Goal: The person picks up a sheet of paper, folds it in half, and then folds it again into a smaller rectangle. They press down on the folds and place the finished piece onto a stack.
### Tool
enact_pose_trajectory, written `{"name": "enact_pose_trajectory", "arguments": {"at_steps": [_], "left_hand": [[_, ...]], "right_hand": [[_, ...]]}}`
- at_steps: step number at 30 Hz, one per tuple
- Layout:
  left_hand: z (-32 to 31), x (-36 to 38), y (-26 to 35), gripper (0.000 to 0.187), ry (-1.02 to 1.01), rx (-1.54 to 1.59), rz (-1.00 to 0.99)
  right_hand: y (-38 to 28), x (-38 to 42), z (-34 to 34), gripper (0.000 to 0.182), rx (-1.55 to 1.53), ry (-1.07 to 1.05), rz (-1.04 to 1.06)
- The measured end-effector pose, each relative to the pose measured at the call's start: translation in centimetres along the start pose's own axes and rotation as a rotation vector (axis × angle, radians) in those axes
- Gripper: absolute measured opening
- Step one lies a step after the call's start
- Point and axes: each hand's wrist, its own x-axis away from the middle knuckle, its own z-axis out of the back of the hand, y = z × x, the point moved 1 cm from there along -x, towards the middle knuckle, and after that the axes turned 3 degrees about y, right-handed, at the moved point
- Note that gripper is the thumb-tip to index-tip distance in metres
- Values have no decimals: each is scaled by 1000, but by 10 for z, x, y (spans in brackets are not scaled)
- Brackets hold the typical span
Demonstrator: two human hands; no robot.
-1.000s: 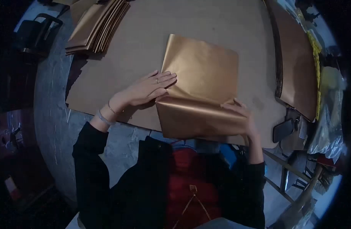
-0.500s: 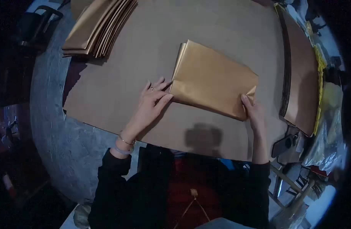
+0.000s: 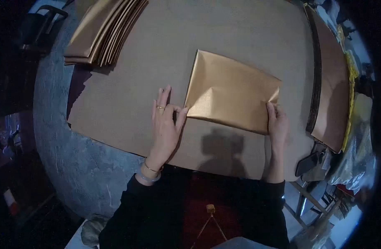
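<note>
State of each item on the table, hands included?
Gold sheet: folded, lying on the brown board
Left hand: pinching lower left corner
Right hand: gripping right edge
Upper-left gold stack: folded, piled
Right-side sheet stack: unfolded
Phone: lying down, screen state unclear

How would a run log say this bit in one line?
left hand: pinches folded gold sheet, near left corner | right hand: holds its right end | stack: far left | phone: near right
</note>
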Motion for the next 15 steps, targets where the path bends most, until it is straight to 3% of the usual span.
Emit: {"name": "enact_pose_trajectory", "arguments": {"at_steps": [2,8,15], "left_hand": [[-4,1,-4,25,15,28,-21],[-5,1,0,25,12,-107,-11],[-10,2,-2,23,85,-51,-25]], "right_hand": [[5,-1,-4,38,-38,32,91],[2,-6,-5,40,171,19,73],[-6,-2,-3,43,246,6,126]]}}
